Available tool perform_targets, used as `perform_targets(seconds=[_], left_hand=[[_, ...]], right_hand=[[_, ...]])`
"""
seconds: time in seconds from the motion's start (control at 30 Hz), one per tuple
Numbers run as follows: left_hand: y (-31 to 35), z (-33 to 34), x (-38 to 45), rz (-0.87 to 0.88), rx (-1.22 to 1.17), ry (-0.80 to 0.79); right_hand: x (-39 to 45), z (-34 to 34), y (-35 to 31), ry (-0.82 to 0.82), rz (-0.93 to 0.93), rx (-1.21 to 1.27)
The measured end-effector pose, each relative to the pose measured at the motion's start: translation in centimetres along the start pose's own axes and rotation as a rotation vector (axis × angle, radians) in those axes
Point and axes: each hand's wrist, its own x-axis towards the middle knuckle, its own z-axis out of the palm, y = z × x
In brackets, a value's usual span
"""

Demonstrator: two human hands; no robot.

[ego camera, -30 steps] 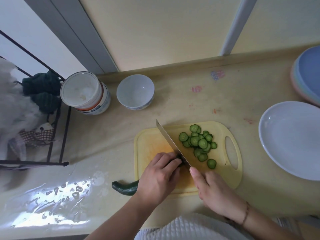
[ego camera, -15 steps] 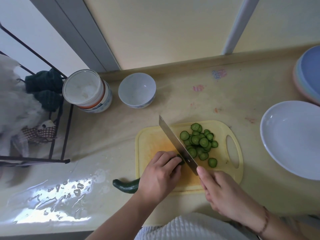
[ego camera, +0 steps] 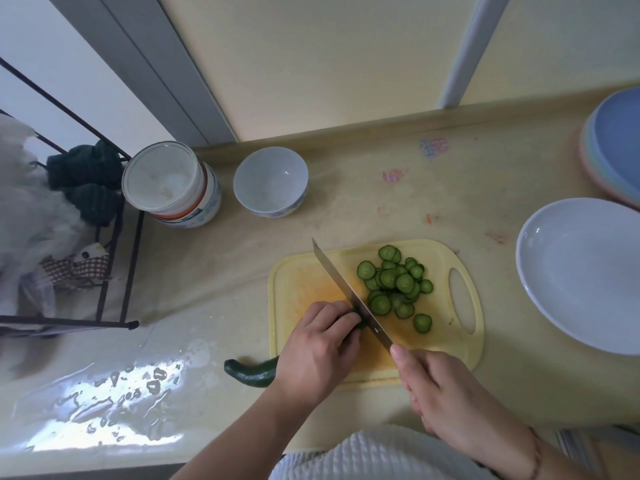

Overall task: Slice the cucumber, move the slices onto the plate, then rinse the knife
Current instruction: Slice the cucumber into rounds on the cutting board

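Head view: the left hand has its fingers curled down on one cucumber, whose dark end juts off the yellow cutting board, while the right hand grips one knife, blade set against the cut end. Roughly twenty slices lie heaped right of the blade. On the surface stand one white plate, one bowl, one tub and stacked plates.
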Motion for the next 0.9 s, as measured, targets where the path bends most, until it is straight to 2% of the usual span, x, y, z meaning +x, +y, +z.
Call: perform_targets(seconds=[0.47, 0.67, 0.9], left_hand=[[0.1, 0.0, 0.0, 0.007, -0.018, 0.003], [0.3, -0.1, 0.0, 0.004, -0.007, -0.001], [0.0, -0.1, 0.0, -0.023, -0.022, 0.009]], right_hand=[[3.3, 1.5, 0.4, -0.013, 0.014, -0.059], [3.6, -0.2, 0.9, -0.038, 0.051, 0.048], [2.5, -0.2, 0.1, -0.055, 0.009, 0.063]])
